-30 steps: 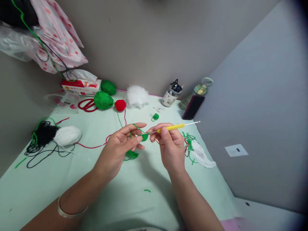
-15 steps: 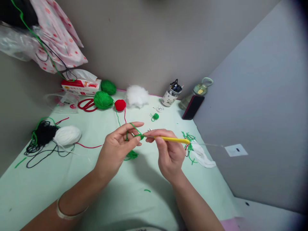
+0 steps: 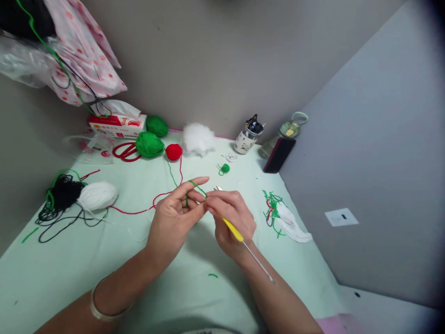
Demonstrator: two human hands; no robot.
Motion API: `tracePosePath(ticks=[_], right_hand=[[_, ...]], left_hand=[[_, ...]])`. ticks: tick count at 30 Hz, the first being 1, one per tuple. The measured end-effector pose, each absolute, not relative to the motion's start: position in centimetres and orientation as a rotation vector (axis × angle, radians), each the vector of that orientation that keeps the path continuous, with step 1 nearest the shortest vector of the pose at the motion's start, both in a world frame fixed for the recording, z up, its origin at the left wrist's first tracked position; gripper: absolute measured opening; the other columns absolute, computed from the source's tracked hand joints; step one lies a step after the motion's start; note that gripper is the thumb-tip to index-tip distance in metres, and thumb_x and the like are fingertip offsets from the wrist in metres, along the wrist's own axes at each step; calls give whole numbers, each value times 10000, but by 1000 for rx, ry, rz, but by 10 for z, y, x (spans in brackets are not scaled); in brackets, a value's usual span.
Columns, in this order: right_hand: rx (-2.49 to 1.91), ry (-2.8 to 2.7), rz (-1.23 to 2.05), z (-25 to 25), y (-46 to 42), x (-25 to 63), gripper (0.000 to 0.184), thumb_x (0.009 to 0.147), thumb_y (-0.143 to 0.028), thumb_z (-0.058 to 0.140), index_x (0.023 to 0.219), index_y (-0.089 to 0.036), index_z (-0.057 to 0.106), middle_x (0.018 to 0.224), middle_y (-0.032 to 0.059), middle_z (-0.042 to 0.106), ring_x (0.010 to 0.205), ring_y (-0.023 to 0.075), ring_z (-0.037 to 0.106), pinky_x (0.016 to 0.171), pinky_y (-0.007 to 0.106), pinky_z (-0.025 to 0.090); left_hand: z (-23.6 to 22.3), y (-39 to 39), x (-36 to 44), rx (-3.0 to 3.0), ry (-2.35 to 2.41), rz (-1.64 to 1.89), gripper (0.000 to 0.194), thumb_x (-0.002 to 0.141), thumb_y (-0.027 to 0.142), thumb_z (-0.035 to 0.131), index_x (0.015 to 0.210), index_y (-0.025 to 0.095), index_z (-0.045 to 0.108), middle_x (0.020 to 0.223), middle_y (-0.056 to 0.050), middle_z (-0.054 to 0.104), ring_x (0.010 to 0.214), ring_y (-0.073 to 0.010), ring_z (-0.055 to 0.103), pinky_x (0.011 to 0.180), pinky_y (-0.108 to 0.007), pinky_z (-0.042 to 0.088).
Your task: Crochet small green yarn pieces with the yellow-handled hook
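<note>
Over the middle of the table, my left hand (image 3: 177,213) is closed in a pinch, with green yarn (image 3: 198,186) stretched over its raised index finger and looped round the lower fingers. A green crocheted piece lies at its fingertips, mostly hidden by both hands. My right hand (image 3: 236,220) grips a crochet hook with a yellow handle (image 3: 232,228); its rear metal shaft slants down toward my right forearm. The working tip is hidden where the two hands' fingertips meet. Just behind the fingers a small metal point (image 3: 218,188) shows.
Green yarn balls (image 3: 150,144), a red ball (image 3: 174,152), red scissors (image 3: 127,152) and white stuffing (image 3: 198,139) stand at the back. Left are white yarn (image 3: 98,195) and tangled black yarn (image 3: 66,192). At right are a phone (image 3: 280,155), a bottle (image 3: 289,128) and yarn scraps (image 3: 274,204).
My right hand has turned and moved closer to my left fingertips. The hook's rear end has swung from pointing right to pointing down and right. The green piece is now more hidden.
</note>
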State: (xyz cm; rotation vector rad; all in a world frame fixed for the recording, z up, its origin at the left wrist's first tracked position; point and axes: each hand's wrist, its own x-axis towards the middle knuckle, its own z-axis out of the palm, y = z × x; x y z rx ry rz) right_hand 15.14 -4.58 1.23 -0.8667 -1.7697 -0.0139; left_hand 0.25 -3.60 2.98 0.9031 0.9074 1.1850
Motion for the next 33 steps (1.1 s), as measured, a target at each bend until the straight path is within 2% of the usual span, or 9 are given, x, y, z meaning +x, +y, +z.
tracePosePath(ticks=[3, 5, 7, 9, 12, 20, 24, 29, 33], right_hand=[[-906, -1796, -163, 7, -47, 152, 435, 957, -68, 639, 1308, -320, 691, 1109, 74, 764, 952, 213, 743, 744, 356, 642], [-905, -1812, -207, 7, -47, 154, 461, 937, -52, 670, 1320, -307, 698, 1119, 81, 756, 982, 220, 745, 774, 359, 644], [-870, -1816, -138, 10, -45, 156, 457, 943, -48, 660, 1326, -295, 699, 1118, 84, 754, 965, 212, 747, 771, 356, 642], [-824, -1789, -5, 15, -44, 157, 436, 961, -48, 630, 1312, -295, 707, 1110, 82, 758, 935, 200, 747, 747, 350, 637], [-795, -1714, 170, 21, -43, 158, 397, 966, -53, 622, 1261, -296, 731, 1076, 69, 763, 926, 192, 743, 728, 338, 632], [-803, -1610, 354, 23, -46, 159, 308, 977, -81, 622, 1175, -268, 765, 1034, 64, 781, 946, 201, 740, 746, 347, 619], [-801, -1527, 453, 27, -46, 159, 259, 995, -118, 609, 1127, -264, 777, 1001, 53, 784, 857, 185, 734, 708, 343, 610], [-855, -1268, 742, 31, -44, 159, 165, 1010, -281, 630, 979, -238, 786, 870, 33, 758, 672, 154, 696, 600, 313, 601], [-845, -1321, 813, 29, -41, 157, 155, 999, -308, 655, 986, -251, 799, 917, 33, 773, 768, 165, 709, 683, 322, 609]], left_hand=[[32, -34, 1, 751, 792, 1127, 460, 813, 241, 860, 1258, 262, 745, 810, 43, 642, 671, -59, 555, 633, -151, 481], [35, -32, -1, 625, 714, 1036, 464, 835, 239, 843, 1285, 229, 735, 721, 63, 582, 567, -31, 461, 592, -142, 467], [38, -30, -4, 545, 652, 961, 456, 851, 223, 826, 1295, 189, 731, 626, 92, 491, 497, -16, 342, 571, -139, 466], [39, -29, -6, 531, 627, 955, 451, 851, 194, 822, 1293, 173, 731, 607, 101, 468, 483, -12, 301, 567, -139, 476], [40, -28, -7, 564, 645, 1009, 466, 837, 164, 831, 1291, 186, 729, 656, 89, 523, 490, -9, 333, 584, -147, 505], [42, -28, -8, 606, 665, 1038, 452, 836, 160, 827, 1279, 197, 740, 648, 101, 475, 484, -10, 334, 610, -160, 542], [42, -27, -11, 631, 676, 1056, 380, 839, 160, 809, 1215, 207, 780, 717, 82, 515, 485, -1, 327, 597, -154, 534], [43, -26, -12, 691, 704, 1047, 281, 840, 164, 779, 1108, 232, 826, 836, 58, 579, 477, 8, 303, 601, -174, 542], [42, -29, -8, 741, 691, 998, 267, 859, 229, 784, 1122, 261, 823, 824, 47, 624, 505, -17, 358, 635, -196, 550]])
